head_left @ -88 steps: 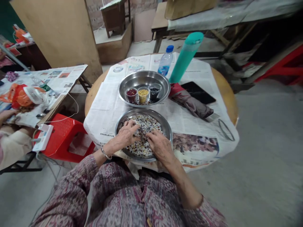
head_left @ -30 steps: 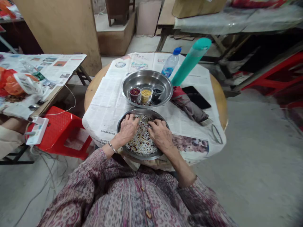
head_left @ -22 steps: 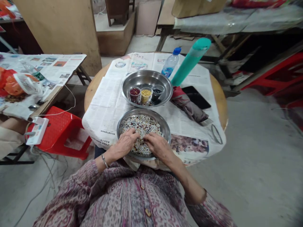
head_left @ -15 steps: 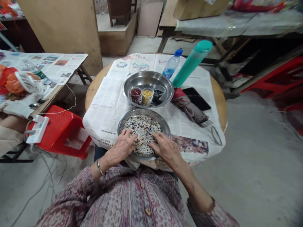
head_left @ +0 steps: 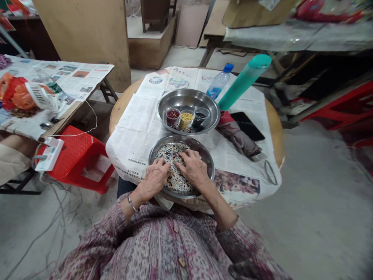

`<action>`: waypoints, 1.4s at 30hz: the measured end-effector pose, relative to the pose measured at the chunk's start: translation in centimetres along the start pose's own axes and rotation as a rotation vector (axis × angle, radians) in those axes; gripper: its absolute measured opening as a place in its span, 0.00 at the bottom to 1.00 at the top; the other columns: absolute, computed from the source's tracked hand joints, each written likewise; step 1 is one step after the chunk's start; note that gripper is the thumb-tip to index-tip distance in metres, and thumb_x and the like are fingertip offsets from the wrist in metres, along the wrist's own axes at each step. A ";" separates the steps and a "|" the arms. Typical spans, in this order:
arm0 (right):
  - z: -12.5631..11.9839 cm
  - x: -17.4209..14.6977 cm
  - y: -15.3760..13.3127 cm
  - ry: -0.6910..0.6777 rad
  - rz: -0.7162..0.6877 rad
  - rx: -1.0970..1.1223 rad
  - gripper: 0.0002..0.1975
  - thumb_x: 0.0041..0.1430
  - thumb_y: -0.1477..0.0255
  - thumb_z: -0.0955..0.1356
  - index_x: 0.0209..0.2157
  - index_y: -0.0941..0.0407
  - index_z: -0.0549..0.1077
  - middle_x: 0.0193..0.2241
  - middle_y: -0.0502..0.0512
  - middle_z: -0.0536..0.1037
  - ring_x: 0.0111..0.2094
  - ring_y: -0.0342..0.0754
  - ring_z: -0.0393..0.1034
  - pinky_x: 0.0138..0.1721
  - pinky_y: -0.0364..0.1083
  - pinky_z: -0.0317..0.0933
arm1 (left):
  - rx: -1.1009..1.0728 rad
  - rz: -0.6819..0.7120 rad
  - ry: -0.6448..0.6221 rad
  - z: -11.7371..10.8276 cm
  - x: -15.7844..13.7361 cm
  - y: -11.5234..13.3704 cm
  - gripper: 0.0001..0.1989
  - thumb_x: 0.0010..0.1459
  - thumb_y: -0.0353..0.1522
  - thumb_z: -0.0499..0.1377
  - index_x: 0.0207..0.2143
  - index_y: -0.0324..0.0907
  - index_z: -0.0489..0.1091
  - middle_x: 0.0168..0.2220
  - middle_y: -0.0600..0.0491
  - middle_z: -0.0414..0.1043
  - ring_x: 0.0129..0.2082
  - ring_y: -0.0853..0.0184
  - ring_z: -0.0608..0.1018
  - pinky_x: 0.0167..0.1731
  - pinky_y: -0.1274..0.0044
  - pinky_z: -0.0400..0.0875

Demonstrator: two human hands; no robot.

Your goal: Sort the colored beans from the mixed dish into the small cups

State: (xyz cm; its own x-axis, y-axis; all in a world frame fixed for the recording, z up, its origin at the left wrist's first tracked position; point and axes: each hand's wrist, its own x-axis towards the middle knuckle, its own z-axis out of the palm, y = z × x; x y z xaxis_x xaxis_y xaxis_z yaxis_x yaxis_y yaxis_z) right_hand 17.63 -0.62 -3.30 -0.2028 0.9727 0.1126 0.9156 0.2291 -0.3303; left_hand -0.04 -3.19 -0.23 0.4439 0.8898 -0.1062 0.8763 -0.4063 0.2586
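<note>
Since ~0.5 s ago: R hand (head_left: 194,168) has gone from near R side of front bowl (head_left: 208,157) to over its middle, R fingertips now close to L hand (head_left: 156,174); L hand about same spot, L part of front bowl. Reads as work still being on the grain mix (head_left: 178,182), all inside front bowl. Cups w/ red (head_left: 173,118), yellow (head_left: 186,119) & black (head_left: 198,118) beans look unchanged, all in back bowl (head_left: 180,98), just beyond front bowl; no visible gain there.

Hand state: R spread, thumb apart from fingers, tips at mix. L fingers bent down into mix; can't tell if it's pinching anything.

Hidden / unclear: mix under both palms n/v; single grains too small to ID. Bottle (head_left: 218,86), beyond front bowl to R, base hidden by back bowl. Dark flat item (head_left: 247,126), R of front bowl, partly behind cloth bundle (head_left: 239,139). Co-worker's leg (head_left: 14,159), far L of front bowl, cut off by frame edge.
</note>
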 end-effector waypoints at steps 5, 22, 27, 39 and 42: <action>1.0 -0.5 0.2 -0.078 -0.122 0.228 0.10 0.61 0.76 0.65 0.42 0.56 0.76 0.39 0.58 0.76 0.40 0.51 0.71 0.44 0.48 0.65 | 0.005 0.007 -0.001 0.8 0.1 -0.1 0.07 0.66 0.30 0.55 0.45 0.43 0.70 0.46 0.50 0.70 0.48 0.60 0.72 0.47 0.70 0.72; 1.6 -2.5 0.9 -0.022 -0.013 0.182 0.17 0.57 0.74 0.63 0.47 0.60 0.74 0.42 0.64 0.77 0.43 0.54 0.71 0.47 0.50 0.64 | -0.208 0.044 -0.026 0.9 2.0 0.6 0.20 0.57 0.24 0.60 0.52 0.39 0.63 0.53 0.44 0.63 0.53 0.58 0.69 0.54 0.66 0.69; 1.1 -0.4 -0.1 -0.045 0.161 0.381 0.11 0.53 0.74 0.63 0.32 0.57 0.77 0.27 0.56 0.79 0.30 0.48 0.70 0.35 0.45 0.61 | -0.328 0.043 0.007 2.5 4.7 0.5 0.14 0.54 0.20 0.54 0.43 0.37 0.68 0.43 0.45 0.73 0.45 0.60 0.75 0.49 0.69 0.72; -1.1 -4.7 0.9 0.033 0.006 0.396 0.17 0.54 0.78 0.62 0.40 0.56 0.79 0.41 0.58 0.82 0.42 0.50 0.76 0.49 0.49 0.66 | -0.248 0.241 -0.037 -1.1 -1.6 -0.4 0.16 0.64 0.25 0.51 0.53 0.40 0.64 0.50 0.48 0.70 0.53 0.63 0.71 0.59 0.68 0.65; -1.1 -5.0 2.5 0.051 0.066 0.235 0.17 0.57 0.76 0.62 0.44 0.58 0.78 0.43 0.62 0.81 0.43 0.53 0.75 0.50 0.51 0.66 | -0.149 0.172 -0.054 -2.2 -1.7 -0.6 0.14 0.63 0.24 0.50 0.50 0.40 0.65 0.47 0.48 0.69 0.49 0.61 0.70 0.56 0.65 0.67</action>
State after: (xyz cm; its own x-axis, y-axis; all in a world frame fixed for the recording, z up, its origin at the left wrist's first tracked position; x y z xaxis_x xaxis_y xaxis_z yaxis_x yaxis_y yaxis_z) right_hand 21.35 -4.91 -3.62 -0.1218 0.9842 0.1284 0.8190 0.1727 -0.5472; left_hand -1.70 -4.03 1.93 0.5970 0.7962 -0.0984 0.7516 -0.5122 0.4156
